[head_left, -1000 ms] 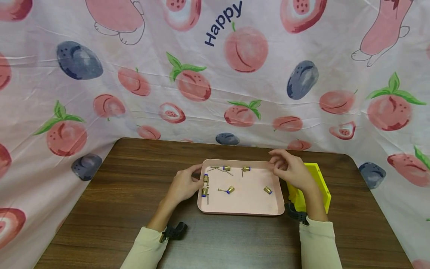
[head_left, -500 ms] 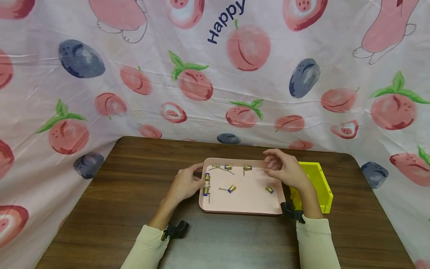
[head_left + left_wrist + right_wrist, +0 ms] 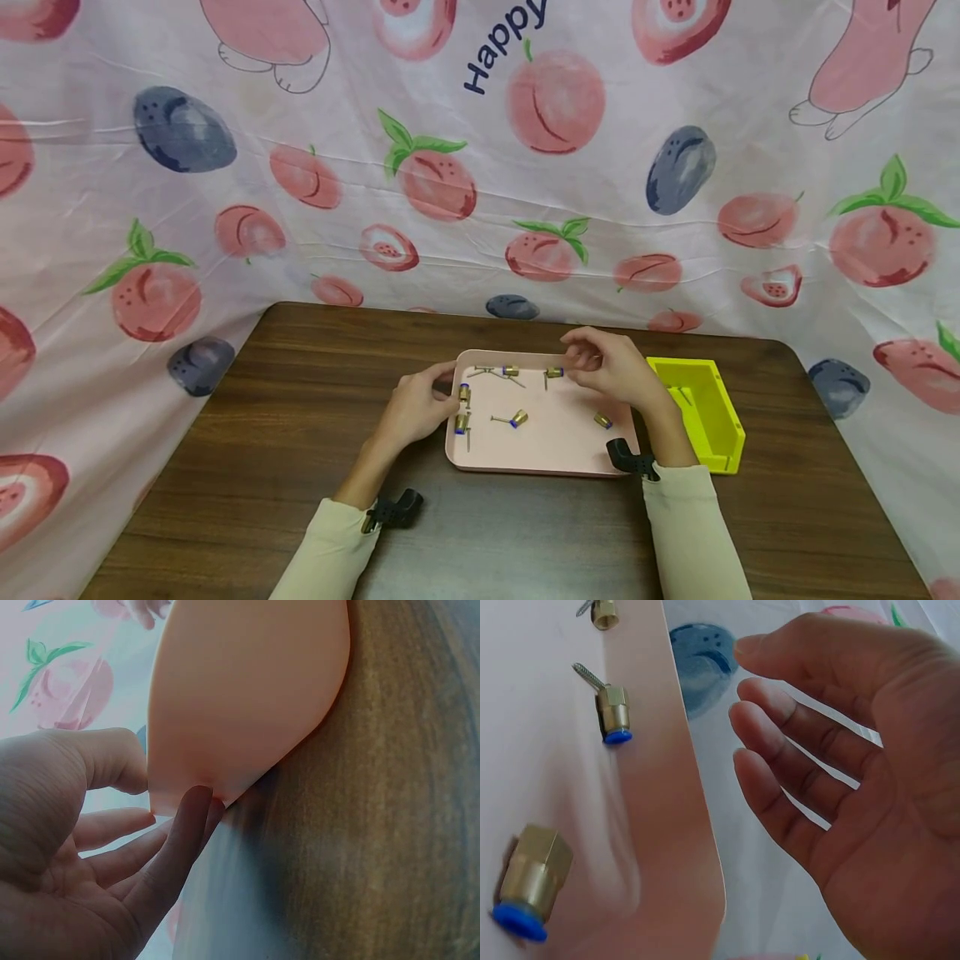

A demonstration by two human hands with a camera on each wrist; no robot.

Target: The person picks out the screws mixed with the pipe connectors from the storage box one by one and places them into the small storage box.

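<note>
My left hand (image 3: 416,408) rests at the left edge of the pink tray (image 3: 555,454), which lies on the dark wooden table (image 3: 285,392). In the left wrist view my thumb sits over the tray's rim and my index finger (image 3: 180,840) touches its corner from below, so I pinch the tray's edge lightly; my other fingers are loosely extended and hold nothing.

My right hand (image 3: 611,367) hovers above the tray's far right corner. In the right wrist view its fingers (image 3: 780,750) are loosely bent and spread a little apart, the palm bare, gripping nothing. It is nearest to the brass fitting with a blue end (image 3: 553,374) that lies at the tray's far edge, just beside my fingertips; I cannot tell whether they touch it.

More of these small brass fittings lie scattered inside the tray. Two (image 3: 462,407) sit one behind the other along the tray's left edge, just beside my left hand. One with a thin pin (image 3: 516,418) lies near the tray's middle. One (image 3: 510,372) lies at the far edge among some loose pins, and one (image 3: 603,421) sits near the tray's right edge, under my right wrist.

A yellow box (image 3: 701,412) stands on the table just beside the tray's right side. A fruit-print cloth (image 3: 480,167) hangs behind the tray and round the table.
</note>
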